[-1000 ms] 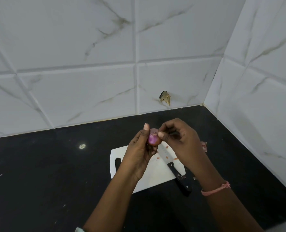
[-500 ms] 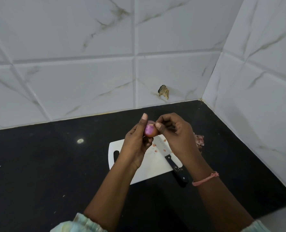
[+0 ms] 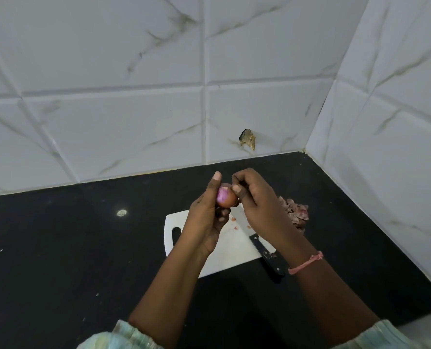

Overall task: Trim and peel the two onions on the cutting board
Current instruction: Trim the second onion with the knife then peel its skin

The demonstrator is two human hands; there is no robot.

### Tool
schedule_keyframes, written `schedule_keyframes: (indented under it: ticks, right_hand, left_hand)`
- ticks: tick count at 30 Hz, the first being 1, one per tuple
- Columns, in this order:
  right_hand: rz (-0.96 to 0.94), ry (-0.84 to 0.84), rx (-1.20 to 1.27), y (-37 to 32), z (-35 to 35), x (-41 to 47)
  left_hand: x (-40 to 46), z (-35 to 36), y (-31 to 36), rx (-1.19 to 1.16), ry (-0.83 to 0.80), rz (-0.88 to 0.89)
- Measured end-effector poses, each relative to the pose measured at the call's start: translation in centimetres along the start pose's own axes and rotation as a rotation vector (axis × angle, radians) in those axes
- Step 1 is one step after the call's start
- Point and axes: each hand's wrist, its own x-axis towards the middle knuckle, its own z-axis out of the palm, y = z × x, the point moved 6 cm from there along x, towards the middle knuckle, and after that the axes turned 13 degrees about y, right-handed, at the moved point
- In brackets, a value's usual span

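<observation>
My left hand (image 3: 206, 217) holds a small onion (image 3: 225, 197) up above the white cutting board (image 3: 232, 258). The onion shows a purple peeled patch on its left and brown skin on its right. My right hand (image 3: 254, 202) has its thumb and fingers curled against the onion's right side, pinching at the skin. A black-handled knife (image 3: 267, 255) lies on the board's right part, its blade hidden under my right hand. No second onion is in sight.
A heap of onion peels (image 3: 296, 212) lies on the black counter (image 3: 83, 248) right of the board. Small pink scraps dot the board. White tiled walls close in behind and on the right. A chipped hole (image 3: 247, 138) marks the back wall.
The onion has turned in my fingers, so more brown skin faces me. Both hands stay at the onion. The camera has tilted, bringing my sleeves into view.
</observation>
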Motion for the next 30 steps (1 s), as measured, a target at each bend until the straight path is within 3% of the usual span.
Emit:
schedule_keyframes:
  ticks: [5,11,16,23,30]
  right_hand:
    - [-0.041,-0.093,0.075,0.2,-0.6,0.1]
    - [0.178,0.066,0.33,2.0,-2.0,0.2]
    - [0.036,0.031,0.158,1.6,-1.7,0.3]
    - [0.036,0.039,0.166,1.4,-2.0,0.6]
    - [-0.017,0.036,0.127,1.3,-2.0,0.6]
  left_hand:
    - [-0.1,0.4,-0.4,-0.101,-0.056,-0.086]
    - [0.1,0.5,-0.5,-0.122,-0.049,-0.088]
    - [0.3,0.7,-0.1,-0.084,-0.074,-0.021]
    - [0.5,0.2,0.2,-0.017,-0.05,0.058]
    - [0.6,0.2,-0.1,-0.021,-0.044,0.005]
